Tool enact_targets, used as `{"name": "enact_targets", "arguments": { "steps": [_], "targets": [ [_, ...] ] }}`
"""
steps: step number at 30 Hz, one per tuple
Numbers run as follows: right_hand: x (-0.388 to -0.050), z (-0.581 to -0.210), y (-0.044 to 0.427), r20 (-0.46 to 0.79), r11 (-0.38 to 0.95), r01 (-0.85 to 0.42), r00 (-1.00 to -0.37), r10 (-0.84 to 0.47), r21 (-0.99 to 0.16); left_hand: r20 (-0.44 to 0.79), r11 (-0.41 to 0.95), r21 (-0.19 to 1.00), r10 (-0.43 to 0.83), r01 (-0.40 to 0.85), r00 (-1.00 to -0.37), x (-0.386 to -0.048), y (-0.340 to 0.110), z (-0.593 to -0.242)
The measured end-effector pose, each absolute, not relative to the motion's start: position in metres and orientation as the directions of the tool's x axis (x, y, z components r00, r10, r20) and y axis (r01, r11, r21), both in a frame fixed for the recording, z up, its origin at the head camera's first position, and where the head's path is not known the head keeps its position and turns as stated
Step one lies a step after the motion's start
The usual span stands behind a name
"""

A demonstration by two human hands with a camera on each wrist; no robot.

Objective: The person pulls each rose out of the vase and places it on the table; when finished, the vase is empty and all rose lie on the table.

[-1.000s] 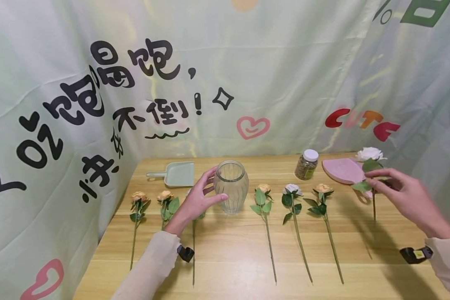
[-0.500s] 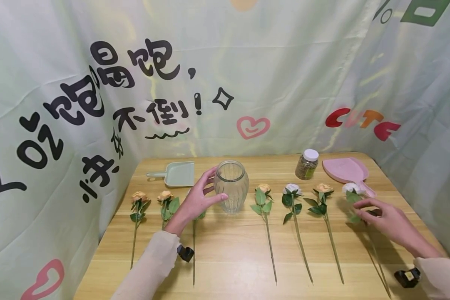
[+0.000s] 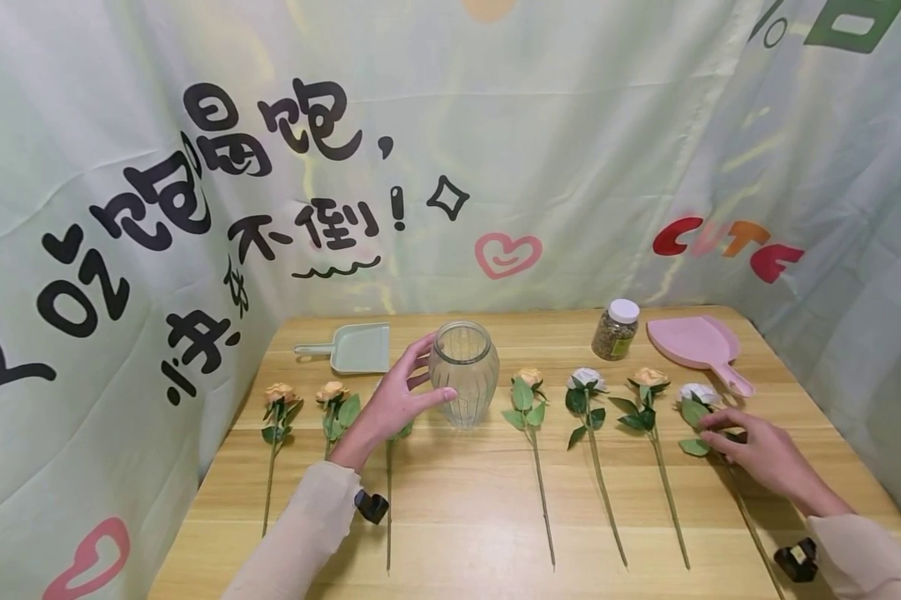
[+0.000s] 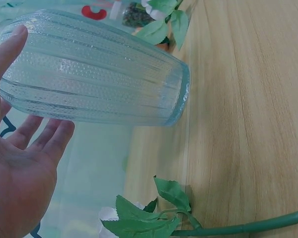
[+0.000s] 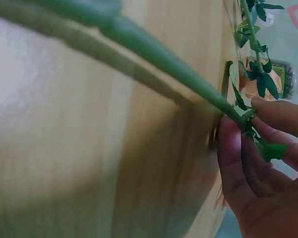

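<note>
A clear ribbed glass vase (image 3: 463,379) stands upright on the table. My left hand (image 3: 401,396) holds it from the left, thumb on the near side and fingers behind. In the left wrist view the vase (image 4: 99,74) shows ribbed, dotted glass above the palm. At the right, my right hand (image 3: 758,450) pinches the stem of a white rose (image 3: 698,394) just below its bloom. The right wrist view shows the stem (image 5: 169,64) between thumb and fingers, low over the wood. Its blossom is hidden there.
Orange and white roses (image 3: 588,379) lie in a row on the table, several on each side of the vase. Behind are a green dustpan (image 3: 360,348), a jar with a white lid (image 3: 615,331) and a pink dustpan (image 3: 693,339). A printed curtain hangs behind.
My right hand has brought the white rose down from above the pink dustpan and slightly left, its stem now along the table. My left hand stays on the vase.
</note>
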State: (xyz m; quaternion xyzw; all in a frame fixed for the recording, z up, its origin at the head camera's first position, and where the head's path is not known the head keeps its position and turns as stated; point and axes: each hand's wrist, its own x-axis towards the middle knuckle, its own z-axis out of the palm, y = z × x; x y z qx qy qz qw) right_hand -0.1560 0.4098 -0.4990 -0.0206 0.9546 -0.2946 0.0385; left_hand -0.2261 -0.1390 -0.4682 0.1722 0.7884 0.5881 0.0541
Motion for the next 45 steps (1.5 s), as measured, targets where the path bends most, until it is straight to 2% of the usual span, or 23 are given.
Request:
{"name": "enact_targets", "arguments": {
  "steps": [13,23,36,41,45],
  "targets": [
    [-0.158,-0.491,0.414,-0.048,0.861,-0.010,-0.998,-0.040,-0.508,0.117,0.256,0.944,0.334,0.209,-0.935,-0.226,-0.139,-0.465],
    [-0.159,-0.497,0.411,0.028,0.857,-0.072,-0.997,-0.067,-0.511,0.121,0.250,0.944,0.340,0.214,-0.933,-0.228,-0.137,-0.467],
    [-0.156,-0.484,0.418,-0.084,0.827,0.045,-0.996,-0.002,-0.560,0.125,0.247,0.945,0.335,0.216,-0.934,-0.229,-0.135,-0.467],
    [-0.156,-0.470,0.427,0.002,0.877,-0.001,-1.000,0.000,-0.481,0.158,0.210,0.947,0.355,0.243,-0.922,-0.229,-0.138,-0.469],
    [-0.157,-0.454,0.436,0.127,0.893,-0.028,-0.991,0.033,-0.450,0.228,0.154,0.941,0.365,0.301,-0.902,-0.231,-0.145,-0.468]
  ]
}}
